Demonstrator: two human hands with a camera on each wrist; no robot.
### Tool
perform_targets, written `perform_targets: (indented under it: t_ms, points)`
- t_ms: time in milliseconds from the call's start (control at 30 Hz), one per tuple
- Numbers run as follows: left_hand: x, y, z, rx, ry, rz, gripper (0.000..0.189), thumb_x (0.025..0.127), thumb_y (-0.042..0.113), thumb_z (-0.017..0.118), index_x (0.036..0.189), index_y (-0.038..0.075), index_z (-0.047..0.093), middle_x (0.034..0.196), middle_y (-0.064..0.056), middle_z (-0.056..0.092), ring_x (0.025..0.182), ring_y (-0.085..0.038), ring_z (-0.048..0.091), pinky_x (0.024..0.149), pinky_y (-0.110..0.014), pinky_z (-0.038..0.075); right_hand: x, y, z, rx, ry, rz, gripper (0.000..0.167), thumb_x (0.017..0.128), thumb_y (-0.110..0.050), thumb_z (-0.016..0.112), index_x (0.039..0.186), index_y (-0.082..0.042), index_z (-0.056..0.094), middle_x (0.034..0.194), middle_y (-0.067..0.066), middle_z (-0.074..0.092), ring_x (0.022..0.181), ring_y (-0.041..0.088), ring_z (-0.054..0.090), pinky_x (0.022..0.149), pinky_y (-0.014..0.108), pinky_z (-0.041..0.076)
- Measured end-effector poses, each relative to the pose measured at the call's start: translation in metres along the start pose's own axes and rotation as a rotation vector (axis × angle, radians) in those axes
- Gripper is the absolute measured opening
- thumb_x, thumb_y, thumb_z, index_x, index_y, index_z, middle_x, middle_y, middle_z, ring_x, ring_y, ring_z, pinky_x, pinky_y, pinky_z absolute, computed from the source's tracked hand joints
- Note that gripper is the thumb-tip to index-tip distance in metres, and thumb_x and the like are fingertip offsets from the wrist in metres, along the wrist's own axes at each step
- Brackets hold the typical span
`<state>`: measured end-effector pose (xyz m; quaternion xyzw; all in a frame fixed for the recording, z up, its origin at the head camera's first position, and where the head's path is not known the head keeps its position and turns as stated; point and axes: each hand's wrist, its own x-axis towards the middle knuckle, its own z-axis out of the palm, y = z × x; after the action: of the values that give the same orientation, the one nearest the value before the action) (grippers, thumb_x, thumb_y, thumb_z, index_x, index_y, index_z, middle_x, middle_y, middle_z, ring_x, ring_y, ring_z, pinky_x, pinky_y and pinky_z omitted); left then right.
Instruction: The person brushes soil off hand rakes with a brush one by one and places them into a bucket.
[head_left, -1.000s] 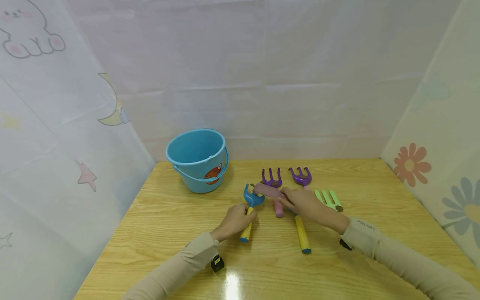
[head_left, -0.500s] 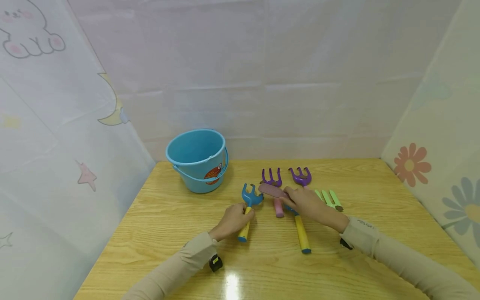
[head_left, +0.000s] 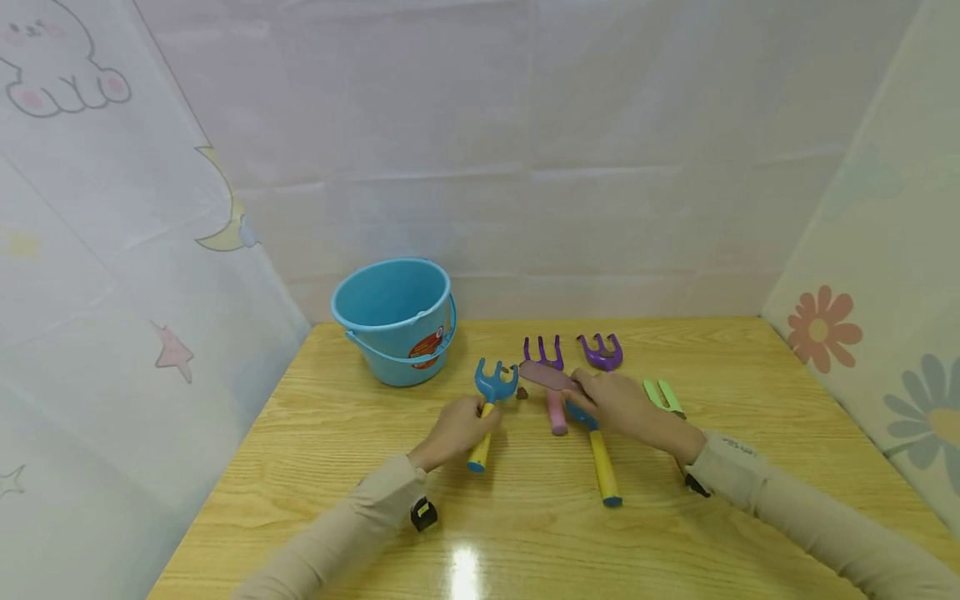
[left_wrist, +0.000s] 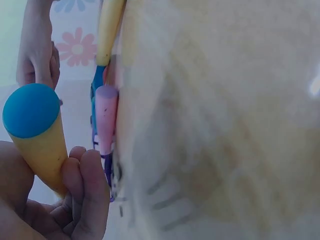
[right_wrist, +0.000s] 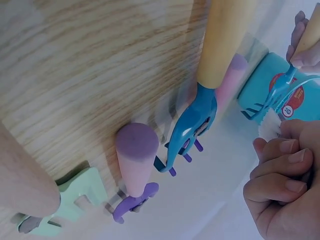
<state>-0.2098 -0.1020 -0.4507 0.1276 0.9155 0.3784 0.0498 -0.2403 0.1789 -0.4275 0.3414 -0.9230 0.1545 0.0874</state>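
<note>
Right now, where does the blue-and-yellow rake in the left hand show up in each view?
Head: rake near the centre, below mid-height, tines up.
Left wrist: rake at lower left, blue handle end toward the camera.
Right wrist: rake at upper right, in front of the bucket.
Shared landmark: the other yellow-handled rake.

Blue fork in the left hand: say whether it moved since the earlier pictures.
Yes: in the head view, the held blue fork has shifted leftward, toward the unmoved bucket.

Cannot read bucket label [head_left: 427, 348] or, from the head, fully see green fork [head_left: 663, 395] behind right hand [head_left: 621, 406].
</note>
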Motion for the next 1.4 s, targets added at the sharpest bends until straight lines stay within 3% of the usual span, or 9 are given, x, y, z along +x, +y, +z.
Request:
perform_targets:
  t_ms: [167,567,733,1100,1400]
  points:
    - [0.007,0.003,-0.017,0.045,0.012,0.035,0.041,0.1,0.033,0.056,0.068,0.008,0.05,0.056,0.004,0.046,0.045,-0.007,0.045,0.042,-0.02,0.035,0.0,0.0,-0.004,0.007,0.004,-0.002,0.02,0.1,-0.022,0.061,0.095,-0.003,0.061,0.057,-0.01,0.04,0.045,0.001,0.034,0.042,0.016,0.026]
    - [0.014,0.018,-0.059,0.112,0.054,0.094,0.037,0.094,0.025,0.062,0.062,0.011,0.049,0.055,0.002,0.048,0.045,-0.01,0.048,0.044,-0.023,0.039,-0.001,0.003,-0.004,-0.005,-0.003,0.005,0.021,0.1,-0.025,0.06,0.093,-0.005,0.06,0.057,-0.01,0.038,0.045,0.001,0.032,0.042,0.017,0.024]
    - [0.016,0.029,-0.08,0.133,0.071,0.088,0.042,0.096,0.03,0.061,0.059,0.013,0.049,0.053,0.001,0.049,0.045,-0.011,0.048,0.045,-0.024,0.037,-0.002,0.005,-0.001,0.007,-0.009,0.02,0.02,0.101,-0.025,0.06,0.091,-0.006,0.059,0.057,-0.009,0.037,0.045,0.001,0.032,0.042,0.017,0.024]
    - [0.015,0.051,-0.124,0.117,0.029,0.083,0.043,0.098,0.035,0.058,0.062,0.012,0.052,0.055,-0.002,0.05,0.046,-0.013,0.047,0.049,-0.025,0.04,-0.003,0.004,-0.001,0.009,-0.016,0.027,0.02,0.1,-0.024,0.06,0.092,-0.006,0.06,0.058,-0.009,0.038,0.046,0.001,0.032,0.042,0.017,0.024]
    - [0.017,0.057,-0.156,0.107,0.041,0.07,0.043,0.099,0.035,0.056,0.064,0.01,0.055,0.055,-0.004,0.053,0.046,-0.02,0.051,0.045,-0.027,0.041,-0.003,0.003,-0.004,0.009,0.017,-0.001,0.018,0.099,-0.02,0.062,0.091,-0.004,0.06,0.056,-0.01,0.037,0.045,0.001,0.03,0.041,0.016,0.022]
